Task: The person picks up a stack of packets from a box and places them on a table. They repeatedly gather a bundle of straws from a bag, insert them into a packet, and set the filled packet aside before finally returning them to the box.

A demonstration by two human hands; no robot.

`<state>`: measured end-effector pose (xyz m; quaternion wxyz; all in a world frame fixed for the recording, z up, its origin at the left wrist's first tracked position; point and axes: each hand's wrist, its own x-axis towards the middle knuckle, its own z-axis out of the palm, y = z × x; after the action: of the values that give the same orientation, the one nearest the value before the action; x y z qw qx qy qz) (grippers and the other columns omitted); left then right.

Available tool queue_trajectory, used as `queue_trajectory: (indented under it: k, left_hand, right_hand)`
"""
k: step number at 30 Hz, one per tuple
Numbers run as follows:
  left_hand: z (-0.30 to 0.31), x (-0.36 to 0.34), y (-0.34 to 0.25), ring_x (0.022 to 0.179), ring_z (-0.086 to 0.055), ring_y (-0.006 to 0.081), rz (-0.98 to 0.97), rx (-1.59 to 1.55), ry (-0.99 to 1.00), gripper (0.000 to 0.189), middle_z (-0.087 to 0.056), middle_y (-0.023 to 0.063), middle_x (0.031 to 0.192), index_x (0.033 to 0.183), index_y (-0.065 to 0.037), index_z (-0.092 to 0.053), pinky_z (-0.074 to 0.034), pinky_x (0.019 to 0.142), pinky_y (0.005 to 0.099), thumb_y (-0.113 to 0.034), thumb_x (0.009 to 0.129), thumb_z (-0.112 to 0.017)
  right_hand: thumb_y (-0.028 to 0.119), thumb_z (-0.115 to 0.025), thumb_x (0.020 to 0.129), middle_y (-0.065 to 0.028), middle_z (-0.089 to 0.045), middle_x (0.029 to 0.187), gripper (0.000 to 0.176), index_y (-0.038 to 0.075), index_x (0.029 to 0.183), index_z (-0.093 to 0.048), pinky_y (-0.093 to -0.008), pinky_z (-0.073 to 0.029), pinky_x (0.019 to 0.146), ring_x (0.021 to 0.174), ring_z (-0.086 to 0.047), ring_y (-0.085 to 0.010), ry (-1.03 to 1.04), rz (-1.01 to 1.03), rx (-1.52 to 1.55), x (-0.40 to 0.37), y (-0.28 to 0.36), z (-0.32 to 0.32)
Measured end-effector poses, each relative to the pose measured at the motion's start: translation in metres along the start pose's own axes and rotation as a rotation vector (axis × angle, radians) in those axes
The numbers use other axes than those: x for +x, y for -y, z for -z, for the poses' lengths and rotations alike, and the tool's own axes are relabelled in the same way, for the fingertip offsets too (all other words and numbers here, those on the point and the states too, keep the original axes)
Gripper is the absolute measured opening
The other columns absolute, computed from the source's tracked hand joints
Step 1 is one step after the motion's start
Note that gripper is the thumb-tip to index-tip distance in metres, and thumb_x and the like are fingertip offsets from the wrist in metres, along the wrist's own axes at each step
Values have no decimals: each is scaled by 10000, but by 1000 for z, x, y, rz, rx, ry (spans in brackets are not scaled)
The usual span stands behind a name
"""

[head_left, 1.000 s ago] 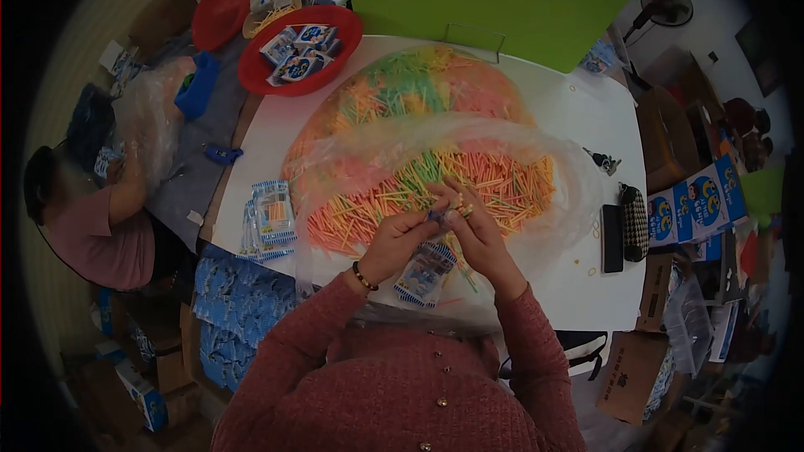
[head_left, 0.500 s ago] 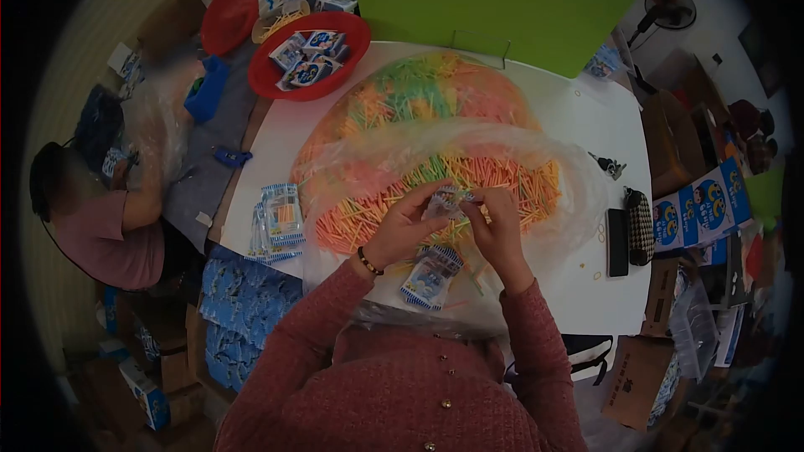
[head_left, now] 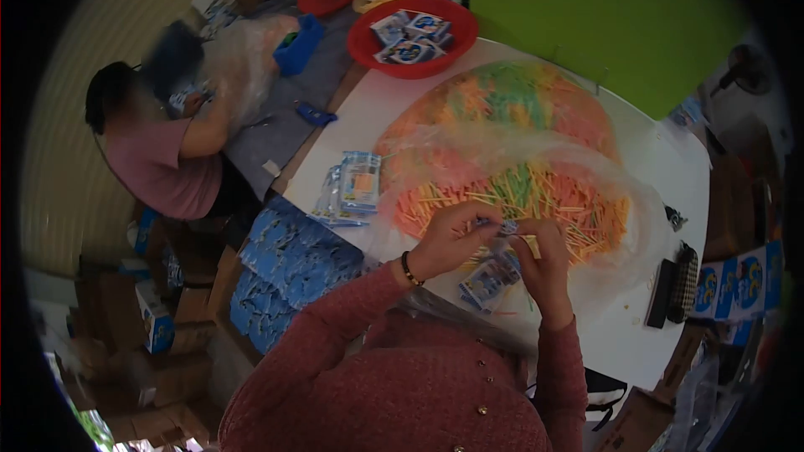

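Note:
Between my two hands is a small clear plastic packet [head_left: 507, 228] with blue-and-white print. My left hand [head_left: 452, 241] grips its left side, fingers closed. My right hand [head_left: 544, 258] pinches its other side between thumb and fingers. Just below lie more printed packets [head_left: 487, 283] on the table. Behind my hands, a large open plastic bag [head_left: 528, 141] spreads over the table, full of thin coloured sticks [head_left: 519, 188] in orange, pink, yellow and green. To the left sits a stack of filled packets [head_left: 360, 182].
A red basin [head_left: 461, 48] with packets stands at the back left. A phone [head_left: 662, 293] and a checked case [head_left: 684, 280] lie at the right edge. A green panel [head_left: 603, 17] rises behind. Left, a co-worker [head_left: 167, 151] sits near a box of blue packets [head_left: 289, 259].
My view has turned left, so the table appears farther right. Both hands still hold the small packet, now tilted and more covered by the fingers.

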<state>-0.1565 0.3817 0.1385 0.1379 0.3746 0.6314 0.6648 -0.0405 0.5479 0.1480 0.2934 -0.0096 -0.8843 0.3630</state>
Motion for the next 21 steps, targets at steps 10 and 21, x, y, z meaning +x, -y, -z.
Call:
queue_trajectory:
  k: [10,21]
  left_hand:
    - [134,-5,-22,842,-648,148,234,-35,-469,418,-674,79,963,1246,-54,-565,-510,706,283,-55,851,-702]
    - [238,-40,70,951,-618,370,865,837,-354,689,-635,205,1082,1076,23,-599,-461,812,482,-617,824,-637]
  right_hand:
    - [2,-595,913,-86,-629,965,107,-15,1017,-578,-242,-503,755,876,-632,-133,114,-218,765,37,69,-33]
    - [84,-709,823,-131,-555,845,263,11,937,-484,-327,-496,667,724,-588,-220,372,-276,267,85,29,-229]
